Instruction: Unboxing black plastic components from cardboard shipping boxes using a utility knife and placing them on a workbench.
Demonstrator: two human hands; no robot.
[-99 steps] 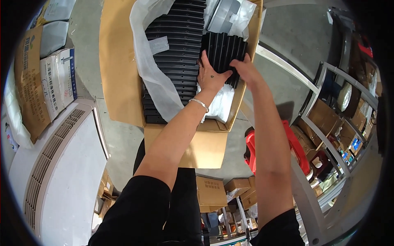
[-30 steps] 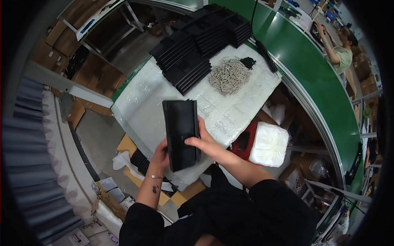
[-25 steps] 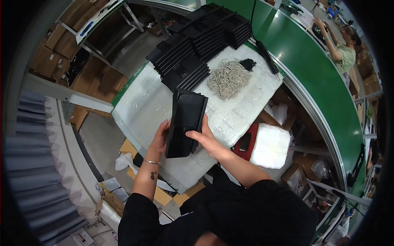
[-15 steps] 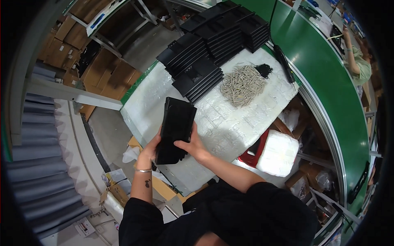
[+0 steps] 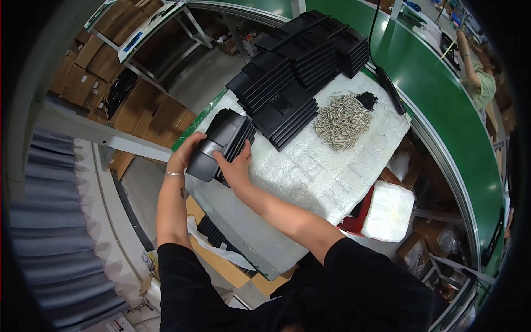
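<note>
Between my two hands is a small stack of black plastic panels (image 5: 222, 131), above the left part of the padded white table top (image 5: 310, 174). My left hand (image 5: 189, 148) grips its left side. On the right side my right hand (image 5: 237, 165) is closed, thumb on the top panel and fingers along the layered edges. Whether the stack rests on the table cannot be made out. Just right of it stand larger stacks of similar black panels (image 5: 283, 105). A heap of thin metal pins (image 5: 343, 123) lies beyond my right hand, beside a little pile of tiny black parts (image 5: 366, 100).
A black corded pen-shaped tool (image 5: 390, 89) lies by the table's far right edge. Behind it curves a green conveyor (image 5: 428, 83). A stool with a white wrapped cushion (image 5: 389, 211) stands at the right. Cardboard boxes (image 5: 146, 110) are at far left; another person (image 5: 480, 77) works at far right.
Both hands have carried the panel stack forward and left, away from my body to the table's left part. The stack has tilted, so its layered edges now show.
</note>
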